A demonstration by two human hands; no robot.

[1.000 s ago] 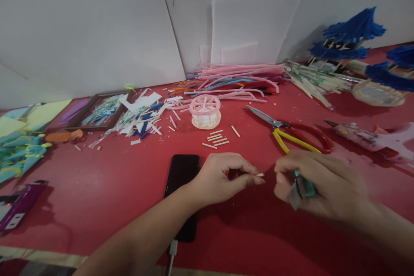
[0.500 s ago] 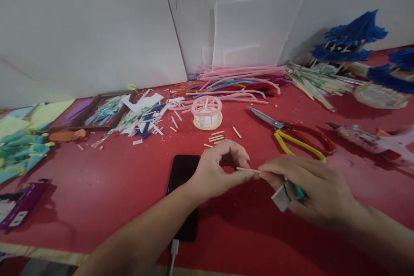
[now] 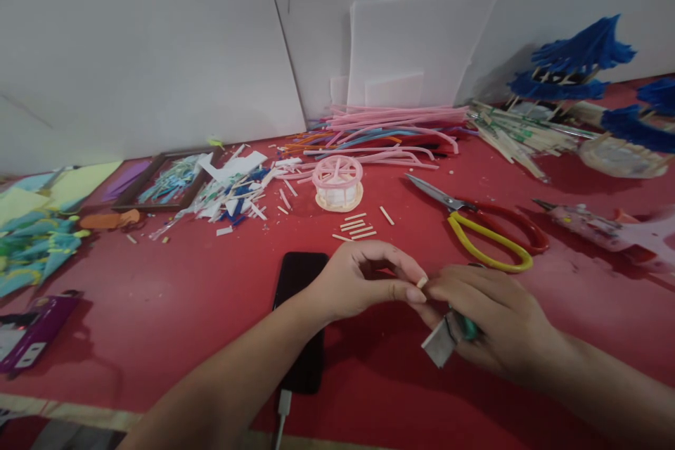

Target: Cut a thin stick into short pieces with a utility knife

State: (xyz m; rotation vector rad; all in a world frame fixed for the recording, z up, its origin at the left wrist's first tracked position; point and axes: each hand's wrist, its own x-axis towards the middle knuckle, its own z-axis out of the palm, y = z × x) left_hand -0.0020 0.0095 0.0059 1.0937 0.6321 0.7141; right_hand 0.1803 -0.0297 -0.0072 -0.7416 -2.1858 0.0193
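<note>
Over the red tabletop (image 3: 169,323), my left hand (image 3: 353,290) pinches a short wooden stick (image 3: 422,283) between thumb and index finger; only its pale end shows. My right hand (image 3: 500,316) is closed around a green-handled tool with a flat grey blade (image 3: 439,344), which points down and to the left. The right fingertips meet the left ones at the stick. Beyond my hands lie several cut sticks (image 3: 353,222). Behind them stands a small round model (image 3: 337,184) with a pink wheel-like top. A black phone (image 3: 300,281) lies partly under my left wrist.
Scissors (image 3: 474,218) with red and yellow handles and a pink glue gun (image 3: 595,228) lie to the right. Pink strips (image 3: 395,116) and wooden sticks (image 3: 522,133) are piled at the back. Scraps (image 3: 237,190) and a purple device (image 3: 36,337) sit left.
The stick has turned so its end now faces me. The blade has shifted left and down with my right hand, and my left fingers have closed in.
</note>
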